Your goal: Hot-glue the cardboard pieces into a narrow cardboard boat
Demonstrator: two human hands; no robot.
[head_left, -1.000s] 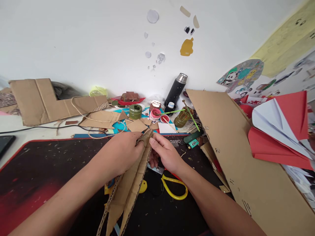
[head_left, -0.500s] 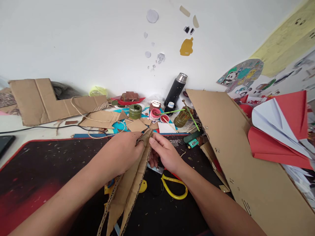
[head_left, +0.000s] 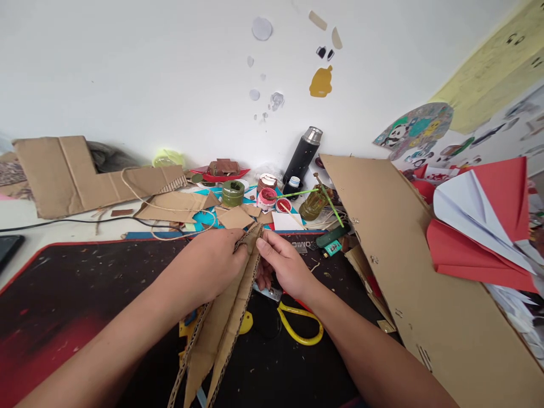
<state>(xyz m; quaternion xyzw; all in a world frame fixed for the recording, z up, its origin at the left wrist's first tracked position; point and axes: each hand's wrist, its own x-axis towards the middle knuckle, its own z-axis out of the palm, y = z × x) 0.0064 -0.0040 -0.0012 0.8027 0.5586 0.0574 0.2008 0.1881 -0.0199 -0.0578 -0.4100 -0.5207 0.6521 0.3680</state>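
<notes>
Near the left end of the worktop's (head_left: 36, 243) back edge sits an L-shaped cardboard piece (head_left: 63, 184). Further right, the left hand (head_left: 212, 263) is closed on the folded cardboard (head_left: 210, 340), its fingers round the outside and its thumb tucked into the fold. That cardboard slants over the dark mat (head_left: 106, 277), with its narrow tip near the mat's far edge and its split, pointed end hanging toward the near one. Behind the tip, a green jar (head_left: 233, 195) and a pink pot (head_left: 267, 199) stand along the worktop's back edge. The right hand (head_left: 289, 263) pinches the other flap by the tip, thumb on the inner face. I'd say the trick is to match the two corrugated edges at that tip, then press evenly with both thumbs, since board like this seems apt to crease if squeezed in one spot. A light grip along the crease should stop the loose points from twisting. Yellow-handled scissors (head_left: 308, 341) lie just below the right hand; whether its lower fingers touch the metal I can't tell. A large cardboard sheet (head_left: 408, 260) slants down past the mat's right side.
</notes>
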